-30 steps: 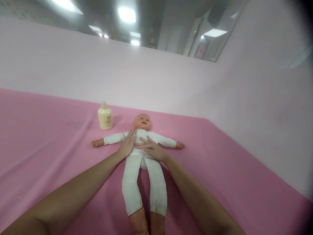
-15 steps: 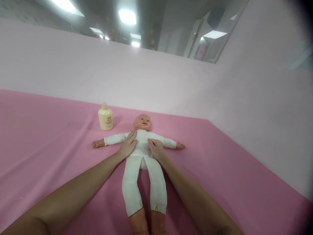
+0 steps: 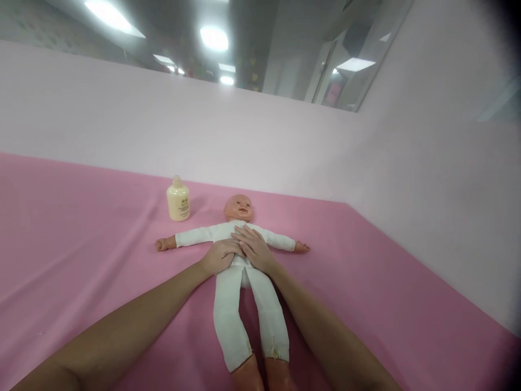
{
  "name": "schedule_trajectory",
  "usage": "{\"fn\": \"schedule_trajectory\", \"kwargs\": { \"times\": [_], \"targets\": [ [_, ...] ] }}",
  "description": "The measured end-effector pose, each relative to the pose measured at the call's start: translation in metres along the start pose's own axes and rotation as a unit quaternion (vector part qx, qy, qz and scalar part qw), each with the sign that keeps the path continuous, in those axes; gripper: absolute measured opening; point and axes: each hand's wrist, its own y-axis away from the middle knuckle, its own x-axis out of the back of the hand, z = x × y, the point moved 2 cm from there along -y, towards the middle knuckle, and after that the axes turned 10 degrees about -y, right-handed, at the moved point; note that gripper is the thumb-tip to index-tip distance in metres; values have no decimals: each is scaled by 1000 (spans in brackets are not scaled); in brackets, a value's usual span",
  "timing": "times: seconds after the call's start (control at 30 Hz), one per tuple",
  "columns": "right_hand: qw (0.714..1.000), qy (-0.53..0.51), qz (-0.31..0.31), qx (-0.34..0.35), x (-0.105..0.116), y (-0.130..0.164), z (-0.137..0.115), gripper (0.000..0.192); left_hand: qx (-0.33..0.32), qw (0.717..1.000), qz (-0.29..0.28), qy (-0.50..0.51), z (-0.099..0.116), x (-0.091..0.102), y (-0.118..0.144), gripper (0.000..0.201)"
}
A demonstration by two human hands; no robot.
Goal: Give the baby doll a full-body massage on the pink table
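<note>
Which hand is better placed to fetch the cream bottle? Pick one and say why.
Probably left. The bottle stands beyond the doll's arm on the left hand's side; the right hand would have to cross the doll.

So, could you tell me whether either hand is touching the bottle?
No, both hands rest on the doll; the bottle stands apart.
</note>
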Motion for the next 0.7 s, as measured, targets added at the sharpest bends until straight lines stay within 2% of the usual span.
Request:
{"fn": "schedule_trajectory", "kwargs": {
  "times": [0.27, 0.43, 0.53, 0.7],
  "targets": [
    [987, 14, 75, -143, -1, -5, 12, 60, 68, 997, -1, 33, -6, 0, -2, 42],
    [972, 49, 108, -201, -3, 1, 3, 63, 125, 991, 23, -32, -16, 0, 1, 43],
    [965, 107, 129, -203, -5, 7, -6, 58, 170, 982, 50, -61, -25, 0, 3, 45],
    [964, 186, 135, -136, -6, 11, -18, 41, 229, 968, 65, -78, -41, -6, 4, 52]
  ]
}}
